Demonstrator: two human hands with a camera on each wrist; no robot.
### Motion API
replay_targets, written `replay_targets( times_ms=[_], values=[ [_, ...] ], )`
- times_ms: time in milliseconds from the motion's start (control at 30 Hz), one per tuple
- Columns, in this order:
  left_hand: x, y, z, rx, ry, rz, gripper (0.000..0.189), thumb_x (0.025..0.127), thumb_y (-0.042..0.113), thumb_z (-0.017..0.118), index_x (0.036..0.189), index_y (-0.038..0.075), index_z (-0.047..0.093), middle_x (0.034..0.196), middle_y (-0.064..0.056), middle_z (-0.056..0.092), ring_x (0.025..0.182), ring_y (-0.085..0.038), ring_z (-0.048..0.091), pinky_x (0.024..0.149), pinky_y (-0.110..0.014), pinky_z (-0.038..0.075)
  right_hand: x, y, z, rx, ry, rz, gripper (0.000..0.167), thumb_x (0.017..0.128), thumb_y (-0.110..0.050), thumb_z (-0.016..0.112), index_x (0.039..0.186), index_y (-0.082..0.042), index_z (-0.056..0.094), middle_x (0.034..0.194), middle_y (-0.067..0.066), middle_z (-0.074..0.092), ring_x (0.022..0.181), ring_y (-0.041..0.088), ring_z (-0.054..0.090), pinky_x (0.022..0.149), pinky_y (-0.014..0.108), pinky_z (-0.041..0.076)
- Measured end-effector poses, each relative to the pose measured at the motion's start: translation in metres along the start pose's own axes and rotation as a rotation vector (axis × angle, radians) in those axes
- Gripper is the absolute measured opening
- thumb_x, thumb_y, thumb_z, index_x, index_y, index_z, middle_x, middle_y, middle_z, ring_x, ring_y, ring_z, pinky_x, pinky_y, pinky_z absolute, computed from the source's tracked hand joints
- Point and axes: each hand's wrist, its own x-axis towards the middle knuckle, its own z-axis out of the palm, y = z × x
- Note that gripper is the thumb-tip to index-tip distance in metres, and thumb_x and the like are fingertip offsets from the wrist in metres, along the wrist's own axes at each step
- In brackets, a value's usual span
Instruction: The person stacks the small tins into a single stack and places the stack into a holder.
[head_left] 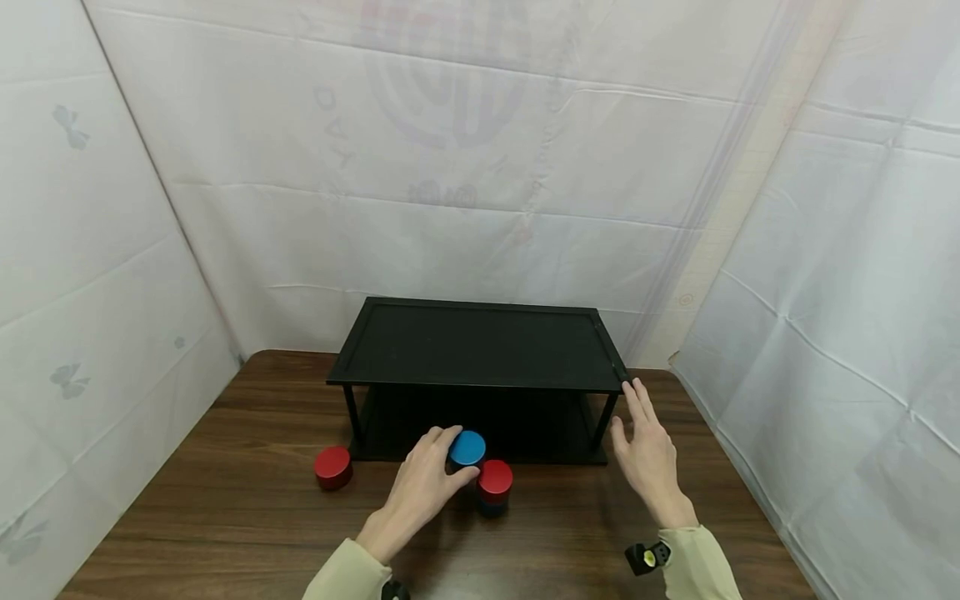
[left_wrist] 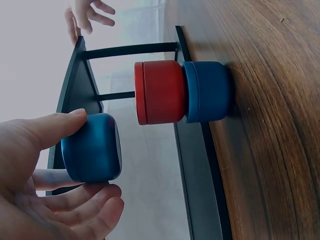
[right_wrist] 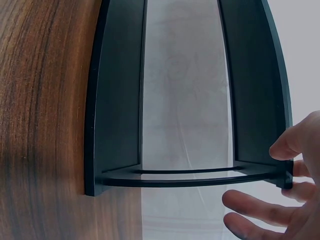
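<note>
your left hand [head_left: 420,487] grips a blue tin [head_left: 468,447], thumb on one side and fingers curled round the other, and holds it up off the worktop [head_left: 225,517], in front of the black shelf [head_left: 480,342]. just to the right of that hand, a red tin [head_left: 495,479] sits on top of a lower blue tin [left_wrist: 210,92], which stands on the worktop; the tin you hold is higher than this pair and apart from it. your right hand [head_left: 648,458] is open, its fingers fairly straight, with two of them at the right front corner of the shelf's top board. to the left of your left hand, a second red tin [head_left: 332,467] lies on the worktop near the shelf's left front leg. white sheets [head_left: 450,242] hang beyond both hands.
</note>
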Motion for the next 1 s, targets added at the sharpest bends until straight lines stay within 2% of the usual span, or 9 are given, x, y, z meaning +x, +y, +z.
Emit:
replay_targets(
  times_ms=[633, 1000],
  values=[
    [0.0, 0.014, 0.005, -0.001, -0.049, 0.056, 0.06, 0.08, 0.035, 0.078, 0.127, 0.004, 0.058, 0.113, -0.012, 0.062, 0.101, -0.025, 0.063, 0.082, -0.043, 0.056, -0.001, 0.001, 0.002, -0.003, -0.021, 0.024, 0.06, 0.091, -0.006, 0.058, 0.147, -0.008, 0.038, 0.155, 0.015, 0.035, 0.042, 0.002, 0.025, 0.037, 0.021, 0.025],
    [-0.001, 0.019, 0.011, 0.037, -0.071, 0.083, 0.061, 0.079, 0.036, 0.078, 0.128, 0.004, 0.058, 0.113, -0.01, 0.063, 0.1, -0.024, 0.063, 0.08, -0.041, 0.057, 0.0, 0.001, 0.004, 0.0, -0.022, 0.025, 0.06, 0.091, -0.006, 0.058, 0.148, -0.008, 0.037, 0.155, 0.014, 0.034, 0.042, 0.002, 0.025, 0.037, 0.021, 0.024]
  ],
)
